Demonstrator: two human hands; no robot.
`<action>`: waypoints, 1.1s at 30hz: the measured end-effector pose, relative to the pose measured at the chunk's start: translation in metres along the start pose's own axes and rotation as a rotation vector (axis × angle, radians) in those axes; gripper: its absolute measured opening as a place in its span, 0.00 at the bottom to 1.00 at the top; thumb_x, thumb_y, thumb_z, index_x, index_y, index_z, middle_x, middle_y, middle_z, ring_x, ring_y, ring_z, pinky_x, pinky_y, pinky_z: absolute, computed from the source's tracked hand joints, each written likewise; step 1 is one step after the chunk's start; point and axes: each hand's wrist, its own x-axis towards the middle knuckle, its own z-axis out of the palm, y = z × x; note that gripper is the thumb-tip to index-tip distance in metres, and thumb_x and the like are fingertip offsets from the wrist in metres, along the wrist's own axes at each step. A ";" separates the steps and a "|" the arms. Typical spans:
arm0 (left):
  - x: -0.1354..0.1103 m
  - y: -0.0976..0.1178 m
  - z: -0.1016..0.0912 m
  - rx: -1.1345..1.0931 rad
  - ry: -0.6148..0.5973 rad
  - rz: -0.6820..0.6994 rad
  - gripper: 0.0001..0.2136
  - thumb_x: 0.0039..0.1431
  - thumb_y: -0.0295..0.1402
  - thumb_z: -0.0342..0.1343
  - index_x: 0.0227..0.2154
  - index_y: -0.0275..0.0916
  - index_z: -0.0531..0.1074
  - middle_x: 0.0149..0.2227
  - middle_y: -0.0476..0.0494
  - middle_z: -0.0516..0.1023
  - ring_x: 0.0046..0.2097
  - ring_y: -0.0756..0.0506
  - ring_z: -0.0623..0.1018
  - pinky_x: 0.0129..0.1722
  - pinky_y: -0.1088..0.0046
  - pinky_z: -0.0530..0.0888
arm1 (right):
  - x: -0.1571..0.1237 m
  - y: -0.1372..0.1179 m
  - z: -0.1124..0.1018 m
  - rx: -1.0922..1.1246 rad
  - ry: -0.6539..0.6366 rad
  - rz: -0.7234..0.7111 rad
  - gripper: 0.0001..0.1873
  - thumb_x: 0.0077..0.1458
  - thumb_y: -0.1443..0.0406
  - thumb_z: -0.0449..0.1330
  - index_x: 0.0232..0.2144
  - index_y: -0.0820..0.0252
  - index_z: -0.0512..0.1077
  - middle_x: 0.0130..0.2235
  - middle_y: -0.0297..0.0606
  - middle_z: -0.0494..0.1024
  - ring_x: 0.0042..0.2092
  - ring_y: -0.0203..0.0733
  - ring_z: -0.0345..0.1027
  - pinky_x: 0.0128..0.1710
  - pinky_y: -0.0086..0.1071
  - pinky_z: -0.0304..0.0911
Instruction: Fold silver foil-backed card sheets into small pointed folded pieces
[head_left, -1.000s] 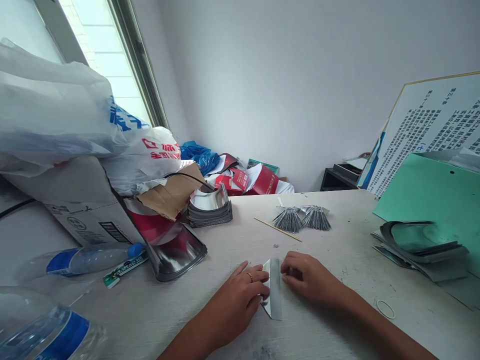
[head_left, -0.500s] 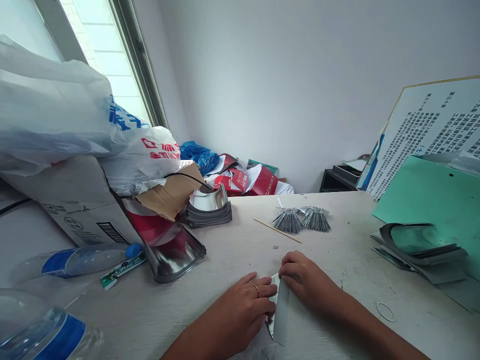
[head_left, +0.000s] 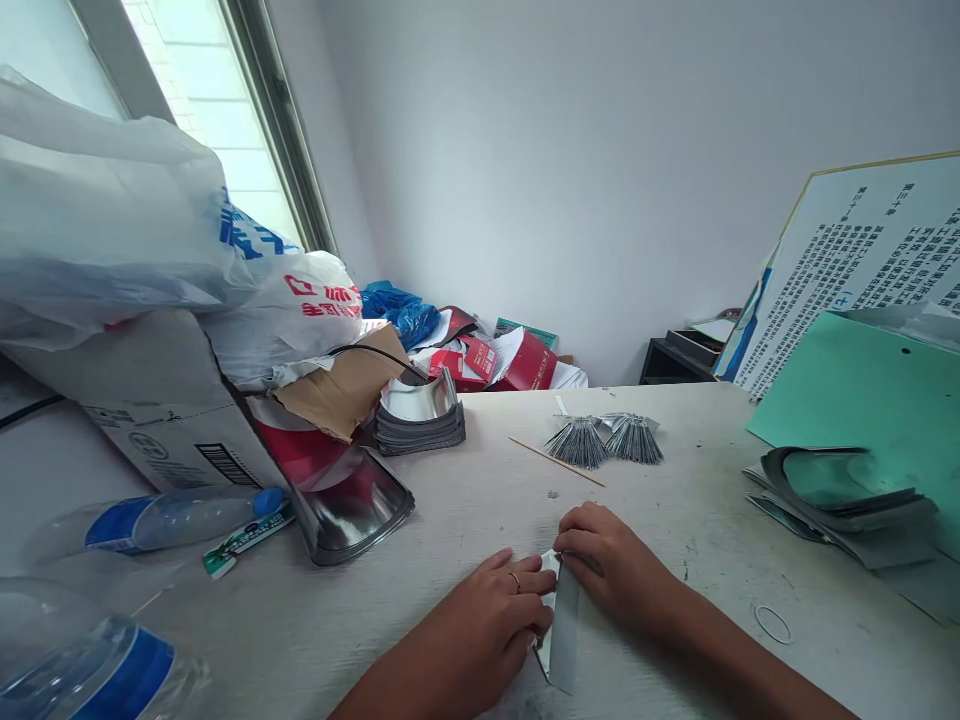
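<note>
A narrow folded strip of silver card (head_left: 564, 630) lies on the white table (head_left: 675, 500) near its front edge. My left hand (head_left: 484, 625), with a ring on one finger, presses the strip's left side with curled fingers. My right hand (head_left: 611, 570) pinches the strip's top end from the right. Two fanned bundles of folded silver strips (head_left: 604, 440) lie further back, beside a thin wooden stick (head_left: 555, 461).
Stacks of curved silver sheets sit at mid-left (head_left: 420, 415) and at right (head_left: 844, 485) on a green board (head_left: 870, 400). A cardboard box (head_left: 165, 400) with plastic bags, water bottles (head_left: 172, 515) and a rubber band (head_left: 772, 623) lie around.
Both hands pulled the strip a little nearer and folded it narrower; the right hand moved onto its top end. The rest of the table is unchanged.
</note>
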 end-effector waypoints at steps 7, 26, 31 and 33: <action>-0.001 0.003 0.003 -0.023 -0.007 -0.019 0.13 0.63 0.22 0.48 0.38 0.47 0.74 0.50 0.52 0.76 0.62 0.47 0.68 0.68 0.58 0.54 | 0.000 -0.002 0.006 -0.057 -0.048 -0.033 0.15 0.60 0.74 0.54 0.41 0.56 0.77 0.43 0.38 0.76 0.44 0.43 0.65 0.46 0.38 0.61; -0.002 0.008 0.000 -0.026 -0.039 -0.046 0.11 0.64 0.24 0.48 0.38 0.45 0.73 0.53 0.51 0.75 0.64 0.44 0.67 0.67 0.56 0.55 | 0.001 0.007 0.002 -0.134 0.019 0.247 0.09 0.55 0.74 0.51 0.30 0.59 0.69 0.36 0.38 0.74 0.38 0.43 0.66 0.39 0.36 0.60; -0.004 0.005 0.003 0.022 0.002 -0.021 0.09 0.64 0.24 0.49 0.36 0.45 0.72 0.52 0.53 0.76 0.62 0.45 0.68 0.66 0.58 0.56 | -0.002 0.006 -0.007 -0.147 -0.038 0.301 0.03 0.55 0.67 0.56 0.29 0.58 0.69 0.35 0.37 0.74 0.39 0.44 0.66 0.40 0.38 0.59; -0.005 0.003 0.004 0.047 0.015 -0.005 0.09 0.63 0.24 0.50 0.36 0.45 0.72 0.52 0.54 0.75 0.61 0.46 0.69 0.65 0.59 0.57 | -0.002 0.004 -0.009 -0.148 -0.053 0.326 0.04 0.55 0.66 0.56 0.28 0.58 0.69 0.35 0.37 0.74 0.38 0.44 0.66 0.40 0.37 0.58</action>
